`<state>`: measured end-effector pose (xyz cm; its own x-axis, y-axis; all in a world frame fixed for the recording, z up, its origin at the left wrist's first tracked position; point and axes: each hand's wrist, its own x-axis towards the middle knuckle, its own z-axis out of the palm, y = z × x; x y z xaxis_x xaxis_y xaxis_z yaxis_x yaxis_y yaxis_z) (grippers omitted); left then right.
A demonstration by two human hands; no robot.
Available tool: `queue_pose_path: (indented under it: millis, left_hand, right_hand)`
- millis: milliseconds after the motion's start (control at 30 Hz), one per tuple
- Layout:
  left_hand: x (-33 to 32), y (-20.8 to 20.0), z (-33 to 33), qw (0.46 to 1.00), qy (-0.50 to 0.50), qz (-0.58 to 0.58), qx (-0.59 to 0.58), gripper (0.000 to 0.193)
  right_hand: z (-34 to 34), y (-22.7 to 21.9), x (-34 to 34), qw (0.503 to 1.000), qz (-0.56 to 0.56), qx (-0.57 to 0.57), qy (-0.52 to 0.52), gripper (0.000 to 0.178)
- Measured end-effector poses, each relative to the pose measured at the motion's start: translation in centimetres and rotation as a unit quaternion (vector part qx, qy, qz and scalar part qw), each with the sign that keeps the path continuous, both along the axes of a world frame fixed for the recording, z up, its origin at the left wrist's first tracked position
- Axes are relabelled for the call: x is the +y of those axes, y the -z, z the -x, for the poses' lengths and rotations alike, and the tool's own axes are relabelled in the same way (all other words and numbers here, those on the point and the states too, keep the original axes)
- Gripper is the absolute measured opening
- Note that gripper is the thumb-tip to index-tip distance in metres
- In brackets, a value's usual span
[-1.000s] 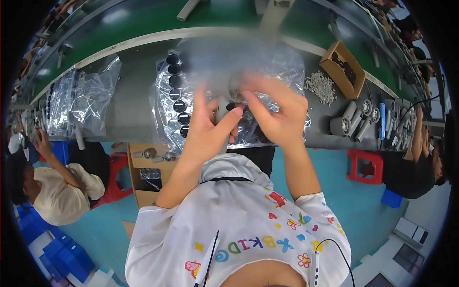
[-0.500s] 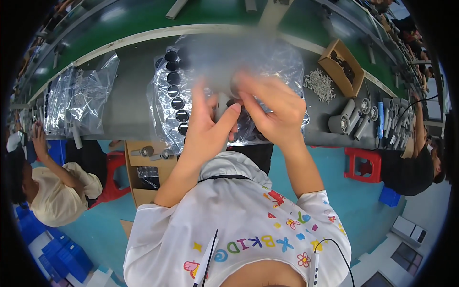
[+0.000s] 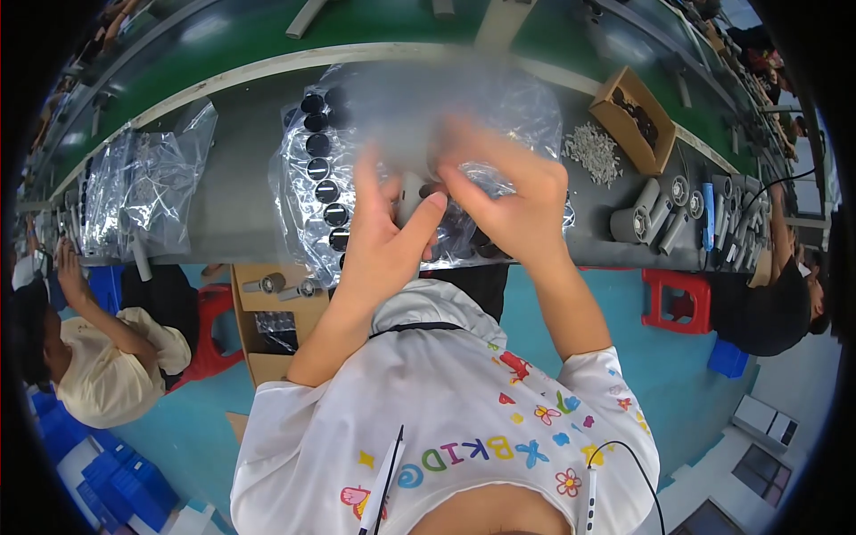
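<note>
My left hand (image 3: 385,227) is wrapped round a grey plastic housing (image 3: 408,198), thumb along its near side. The housing's upper part is smeared by a blurred patch. At its upper right my right hand (image 3: 513,183) has its fingers bent round a dark round part (image 3: 439,143), blurred, so its exact kind is unclear. Below both hands lies a clear plastic bag sheet (image 3: 299,201) on the bench. Along its left side runs a column of round black caps (image 3: 327,191); a few more dark pieces show beneath my hands.
To the right are a pile of small pale parts (image 3: 590,153), a cardboard box (image 3: 615,120) of dark pieces, grey cylindrical housings (image 3: 629,223) and a blue tool (image 3: 709,217). Beyond runs a green conveyor (image 3: 241,40). Co-workers sit on both sides; an open carton (image 3: 254,308) stands below left.
Grey pieces on the conveyor have moved left. My right hand's fingers have shifted slightly at the dark part; my left hand keeps its hold on the housing.
</note>
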<state>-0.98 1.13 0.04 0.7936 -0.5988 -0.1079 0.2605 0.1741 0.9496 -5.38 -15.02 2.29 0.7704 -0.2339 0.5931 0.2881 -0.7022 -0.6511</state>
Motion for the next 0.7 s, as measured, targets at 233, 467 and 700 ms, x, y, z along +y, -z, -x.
queue_pose_path:
  millis: [233,467,700]
  left_hand:
    - [0.0,0.2,-0.3,1.0,0.004,-0.008,-0.014,0.082]
    - [0.3,0.6,-0.7,0.999,-0.011,-0.039,-0.035,0.077]
    - [1.8,1.7,-2.8,0.996,-0.017,0.057,0.07,0.072]
  right_hand:
    - [0.1,-0.3,-0.2,0.995,0.097,-0.008,-0.019,0.048]
    - [1.7,-0.2,1.8,0.98,0.194,0.021,-0.032,0.051]
    - [0.4,-0.4,-2.0,0.997,0.006,0.022,-0.073,0.038]
